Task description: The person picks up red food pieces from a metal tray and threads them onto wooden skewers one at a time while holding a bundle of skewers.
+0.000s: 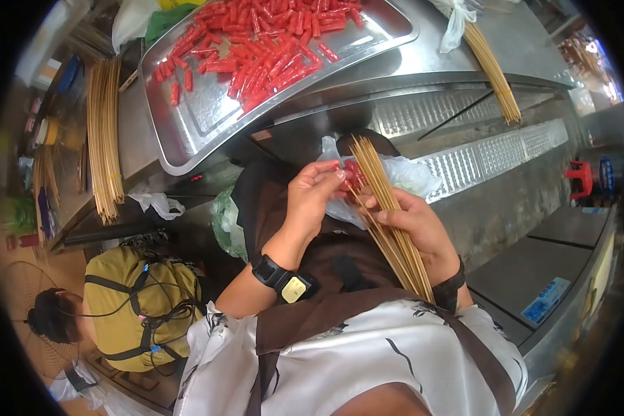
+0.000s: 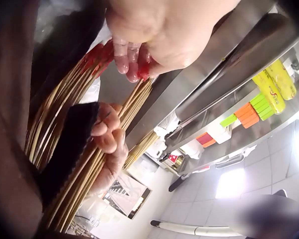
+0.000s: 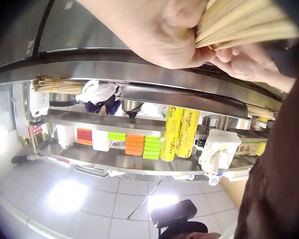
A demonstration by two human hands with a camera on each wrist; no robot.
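My left hand (image 1: 310,197) pinches a small glossy red piece (image 2: 143,68) between thumb and fingertips, right at the tip of a skewer. My right hand (image 1: 423,225) grips a thick bundle of bamboo skewers (image 1: 408,260), the tips pointing away from my body. More red pieces (image 1: 353,170) show beside the upper ends of the bundle, partly hidden by skewers and fingers. Both hands work close together above my lap. In the right wrist view, the bundle (image 3: 246,22) fans out from the right hand (image 3: 164,35), with the left hand (image 3: 246,64) behind it.
A metal tray (image 1: 211,114) piled with short red pieces (image 1: 277,59) stands on the steel counter in front. Skewer bundles lie on the counter at left (image 1: 104,142) and right (image 1: 492,73). A person in a yellow-green top (image 1: 135,305) sits at my left. A red stool (image 1: 579,179) stands far right.
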